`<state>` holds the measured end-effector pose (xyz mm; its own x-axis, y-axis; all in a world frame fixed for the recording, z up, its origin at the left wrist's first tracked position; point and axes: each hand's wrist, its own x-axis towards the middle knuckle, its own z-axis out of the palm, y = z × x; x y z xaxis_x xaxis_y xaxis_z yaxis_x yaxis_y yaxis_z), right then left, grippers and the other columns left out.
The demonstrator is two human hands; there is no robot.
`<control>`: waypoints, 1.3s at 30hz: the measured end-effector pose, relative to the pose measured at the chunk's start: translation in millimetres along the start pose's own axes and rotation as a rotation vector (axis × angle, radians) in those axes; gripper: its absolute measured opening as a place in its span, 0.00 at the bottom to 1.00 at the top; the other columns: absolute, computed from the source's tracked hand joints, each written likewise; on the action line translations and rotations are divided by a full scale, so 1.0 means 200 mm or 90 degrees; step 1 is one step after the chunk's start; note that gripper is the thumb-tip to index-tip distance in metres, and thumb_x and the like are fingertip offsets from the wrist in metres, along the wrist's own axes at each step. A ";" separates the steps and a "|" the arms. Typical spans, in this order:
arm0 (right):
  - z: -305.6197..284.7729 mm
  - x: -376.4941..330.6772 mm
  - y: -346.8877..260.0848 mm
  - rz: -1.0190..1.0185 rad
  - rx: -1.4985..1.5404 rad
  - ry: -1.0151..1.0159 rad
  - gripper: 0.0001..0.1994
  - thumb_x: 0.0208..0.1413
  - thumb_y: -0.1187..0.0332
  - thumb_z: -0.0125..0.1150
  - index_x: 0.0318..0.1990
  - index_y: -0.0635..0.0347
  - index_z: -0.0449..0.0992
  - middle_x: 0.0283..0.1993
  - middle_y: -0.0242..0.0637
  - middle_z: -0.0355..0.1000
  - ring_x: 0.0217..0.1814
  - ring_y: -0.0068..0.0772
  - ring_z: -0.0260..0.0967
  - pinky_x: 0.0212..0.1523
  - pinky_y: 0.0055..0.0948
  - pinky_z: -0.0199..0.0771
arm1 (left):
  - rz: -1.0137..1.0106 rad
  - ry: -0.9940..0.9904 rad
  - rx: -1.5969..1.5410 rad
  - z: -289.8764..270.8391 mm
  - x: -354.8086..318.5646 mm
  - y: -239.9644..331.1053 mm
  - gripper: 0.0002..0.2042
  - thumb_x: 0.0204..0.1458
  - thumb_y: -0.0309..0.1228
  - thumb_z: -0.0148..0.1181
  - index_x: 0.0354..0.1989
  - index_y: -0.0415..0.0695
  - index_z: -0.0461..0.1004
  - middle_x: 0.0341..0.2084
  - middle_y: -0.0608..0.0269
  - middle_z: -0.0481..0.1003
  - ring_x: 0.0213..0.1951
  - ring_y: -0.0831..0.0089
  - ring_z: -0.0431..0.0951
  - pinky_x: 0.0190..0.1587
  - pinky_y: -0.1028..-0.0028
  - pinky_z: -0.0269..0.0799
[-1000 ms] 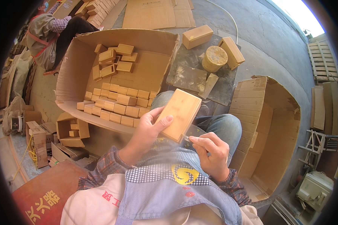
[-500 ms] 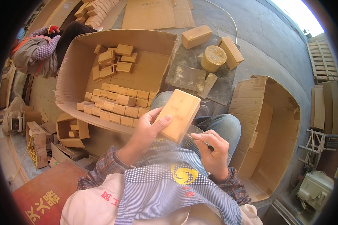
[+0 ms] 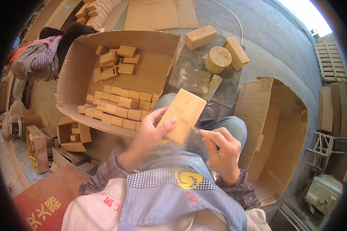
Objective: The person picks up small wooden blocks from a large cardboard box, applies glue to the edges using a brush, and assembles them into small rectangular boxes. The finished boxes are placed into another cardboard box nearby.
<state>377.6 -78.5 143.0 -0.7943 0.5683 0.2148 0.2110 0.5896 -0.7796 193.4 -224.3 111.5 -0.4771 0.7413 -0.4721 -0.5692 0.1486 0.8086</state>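
Observation:
My left hand [image 3: 147, 133] grips a pale wooden box [image 3: 186, 113] from its left side, the thumb lying on the broad face. The box is tilted, its long edges slanting up to the right, above my lap. My right hand [image 3: 223, 151] is closed, pinching a small thin metal blade-like tool [image 3: 196, 131] between thumb and forefinger. The tool's tip meets or nearly meets the box's lower right edge. Most of its handle is hidden in my fingers.
A large cardboard carton [image 3: 75, 92] at left holds many small wooden boxes [image 3: 128, 102]. Ahead, a dark board [image 3: 192, 80] bears a round tub [image 3: 218, 59] and two wooden boxes. Another carton [image 3: 254, 115] stands at right. A person [image 3: 38, 61] sits far left.
My right hand has shifted slightly up and to the right with the tool, along the box's edge. The wooden box has turned a little. The person at far left has moved an arm.

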 end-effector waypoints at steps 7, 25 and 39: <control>0.00 -0.02 -0.01 -0.002 -0.001 -0.027 0.09 0.54 0.78 0.71 0.43 0.59 0.86 0.31 0.38 0.77 0.28 0.35 0.77 0.28 0.29 0.75 | 0.014 -0.007 0.014 0.00 0.00 0.00 0.30 0.64 0.34 0.67 0.70 0.30 0.65 0.55 0.54 0.79 0.52 0.76 0.80 0.55 0.75 0.78; 0.17 -0.18 0.08 0.166 0.430 0.006 0.12 0.60 0.85 0.62 0.49 0.69 0.82 0.40 0.40 0.80 0.42 0.29 0.77 0.45 0.25 0.75 | -0.070 -0.039 -0.059 0.00 -0.01 0.00 0.25 0.67 0.37 0.63 0.65 0.31 0.70 0.53 0.58 0.80 0.51 0.77 0.81 0.54 0.76 0.78; 0.16 -0.12 0.05 -0.086 0.014 0.166 0.13 0.50 0.82 0.72 0.45 0.60 0.85 0.35 0.38 0.77 0.33 0.36 0.77 0.32 0.29 0.76 | -0.087 -0.061 -0.082 0.00 0.00 -0.02 0.25 0.68 0.39 0.62 0.65 0.32 0.68 0.52 0.57 0.79 0.51 0.75 0.82 0.53 0.72 0.82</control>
<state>380.0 -104.1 112.1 -0.6405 0.6155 0.4593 0.0982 0.6588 -0.7459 195.7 -225.7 108.8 -0.3269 0.7795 -0.5343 -0.7086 0.1719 0.6844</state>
